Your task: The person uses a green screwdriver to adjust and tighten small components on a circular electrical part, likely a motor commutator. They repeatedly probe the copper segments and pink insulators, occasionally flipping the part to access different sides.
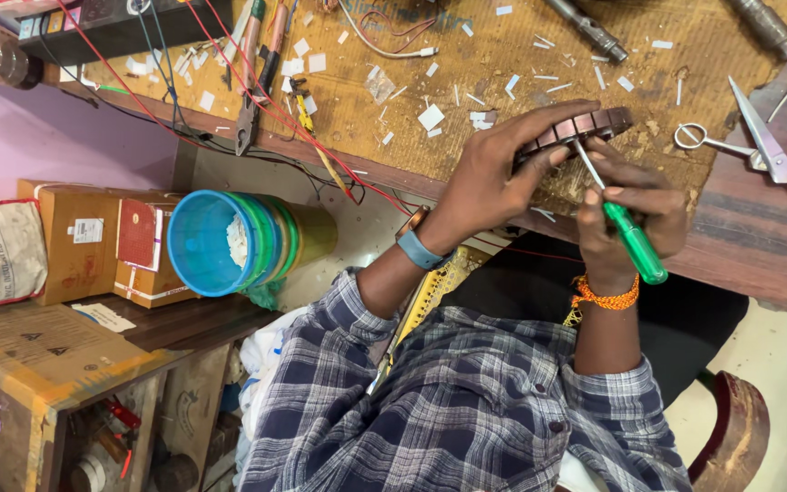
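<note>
left hand [493, 178] grips round wound core [576, 130] | right hand [628, 211] holds green-handled screwdriver [626, 228] against it

Bright, even daylight, soft shadows (mild blur at the edges), mostly sharp.

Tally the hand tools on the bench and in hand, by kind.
Screwdriver, in the right hand: 1
Scissors: 1
Pliers: 1
Total: 3
The left hand holds a round wound part, not counted.
</note>
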